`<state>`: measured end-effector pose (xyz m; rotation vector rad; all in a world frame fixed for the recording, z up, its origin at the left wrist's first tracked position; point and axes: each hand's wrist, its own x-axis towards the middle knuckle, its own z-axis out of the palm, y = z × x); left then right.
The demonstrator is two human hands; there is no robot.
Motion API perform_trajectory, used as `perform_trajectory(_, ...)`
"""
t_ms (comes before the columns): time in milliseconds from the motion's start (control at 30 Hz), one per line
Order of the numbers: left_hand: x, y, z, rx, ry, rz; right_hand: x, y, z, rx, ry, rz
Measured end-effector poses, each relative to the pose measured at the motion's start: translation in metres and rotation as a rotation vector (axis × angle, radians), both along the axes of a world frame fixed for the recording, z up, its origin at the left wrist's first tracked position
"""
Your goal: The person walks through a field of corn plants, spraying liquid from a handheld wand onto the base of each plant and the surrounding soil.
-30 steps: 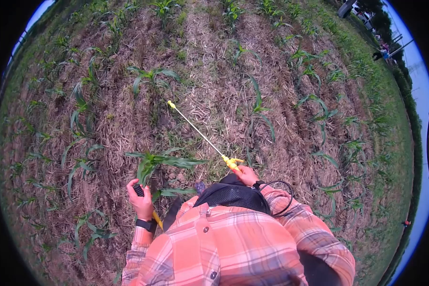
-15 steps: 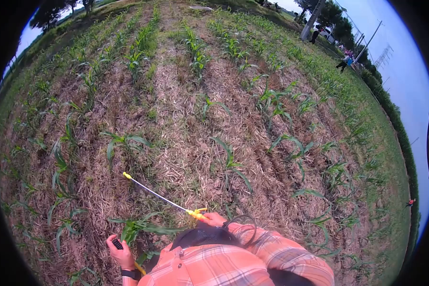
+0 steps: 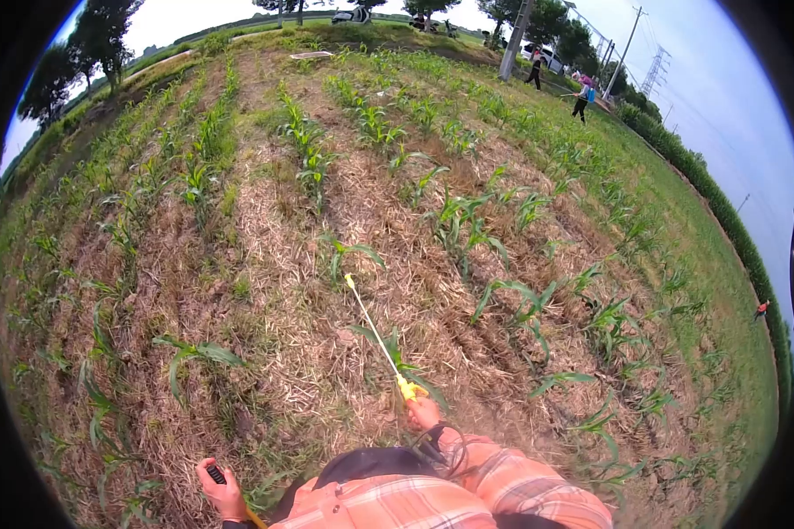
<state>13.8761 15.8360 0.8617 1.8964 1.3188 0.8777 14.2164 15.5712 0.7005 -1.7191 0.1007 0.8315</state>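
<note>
My right hand point(image 3: 423, 413) is wrapped round the yellow handle of a spray wand point(image 3: 380, 342) at lower centre. The wand's thin pale rod points forward and slightly left, its yellow nozzle point(image 3: 350, 281) just below a young corn plant point(image 3: 348, 254). Another corn plant point(image 3: 393, 353) stands beside the rod. At lower left, my left hand point(image 3: 225, 495) is closed round a black ribbed grip point(image 3: 215, 474), with part of a yellow lever showing below it. No spray can be made out.
Rows of young corn point(image 3: 304, 141) grow in straw-covered soil. Two people point(image 3: 535, 69) point(image 3: 582, 95) are far off at upper right, near a utility pole point(image 3: 515, 40). Another person point(image 3: 761, 309) is at the far right edge. Parked vehicles and trees line the back.
The wand has swung right and now points more forward, with my right hand further right. The view has tilted up, showing more horizon. My left hand still holds the black grip, lower in view.
</note>
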Motion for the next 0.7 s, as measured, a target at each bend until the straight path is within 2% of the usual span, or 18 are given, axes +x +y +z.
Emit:
perform_trajectory(167,0.01,0.014,-0.005,-0.062,-0.024,-0.004,0.031,-0.004,0.003,0.03,0.009,-0.263)
perform_trajectory(233,0.002,0.033,-0.027,0.082,0.019,-0.034,0.041,-0.001,-0.001,0.044,0.03,-0.318)
perform_trajectory(400,0.013,0.065,-0.028,-0.036,0.058,0.022,0.045,0.034,0.008,-0.003,-0.002,-0.358)
perform_trajectory(467,0.011,0.086,-0.05,0.107,0.003,-0.022,0.041,0.051,0.01,0.013,0.012,-0.367)
perform_trajectory(600,0.017,0.115,-0.047,0.096,-0.093,-0.015,0.033,0.1,0.016,-0.092,0.029,-0.124)
perform_trajectory(700,0.015,0.133,-0.044,0.027,-0.132,-0.008,0.027,0.136,0.006,-0.044,0.042,0.009)
